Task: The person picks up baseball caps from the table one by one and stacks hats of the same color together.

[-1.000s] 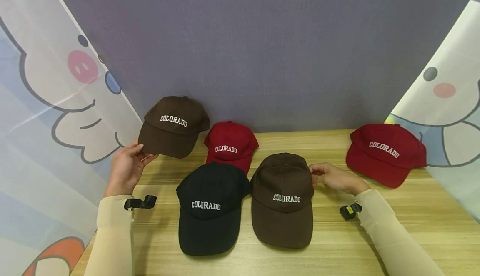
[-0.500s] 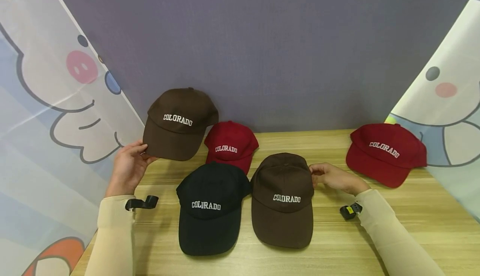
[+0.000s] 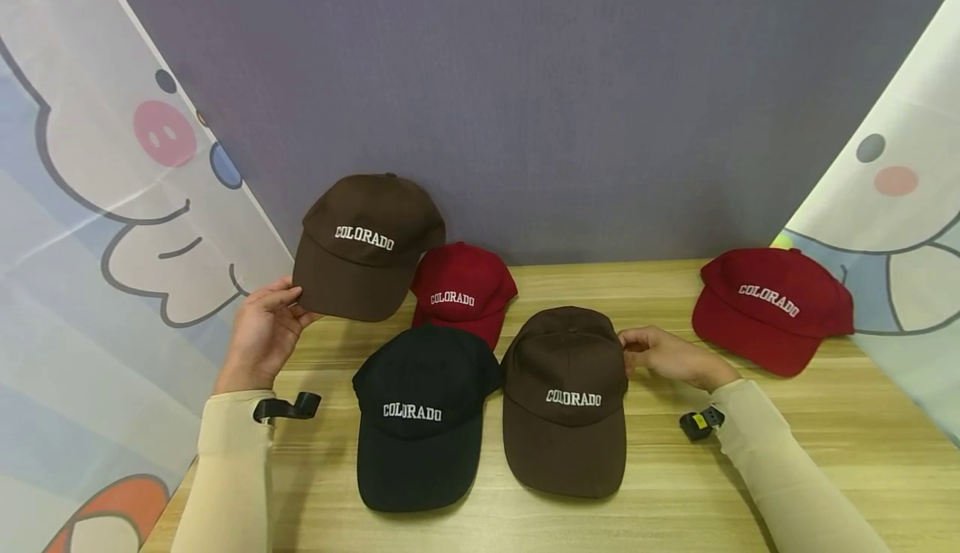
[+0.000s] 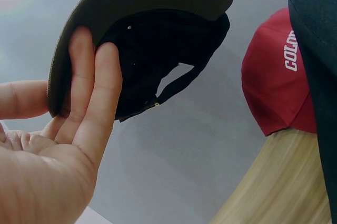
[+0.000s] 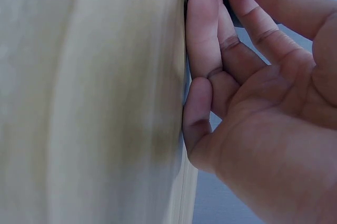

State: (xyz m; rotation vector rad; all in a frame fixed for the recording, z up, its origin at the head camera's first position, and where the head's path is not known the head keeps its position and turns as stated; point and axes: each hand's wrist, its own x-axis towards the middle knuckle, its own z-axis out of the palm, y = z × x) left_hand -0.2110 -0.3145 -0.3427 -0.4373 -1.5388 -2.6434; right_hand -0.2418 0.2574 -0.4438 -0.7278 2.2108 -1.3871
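Note:
My left hand (image 3: 264, 332) pinches the brim of a brown baseball cap (image 3: 367, 257), thumb on top and fingers beneath. That cap is raised over the back left, tilted, with its dark inside and strap opening facing the left wrist view (image 4: 158, 66). At the right, my right hand (image 3: 671, 356) pinches the side edge of a second brown cap (image 3: 562, 444), which lies brim toward me on the table. Beside it is a black cap (image 3: 420, 470). A red cap (image 3: 468, 273) sits behind the black one, its brim partly covered.
Another red cap (image 3: 772, 311) lies at the back right of the wooden table (image 3: 675, 495). A grey panel (image 3: 525, 103) rises along the back edge. Cartoon-printed sheets (image 3: 90, 286) close in the left and right sides.
The left hand has moved a little to the right and up with the raised brown cap, which now overlaps the middle red cap's edge. The right hand has stayed in place.

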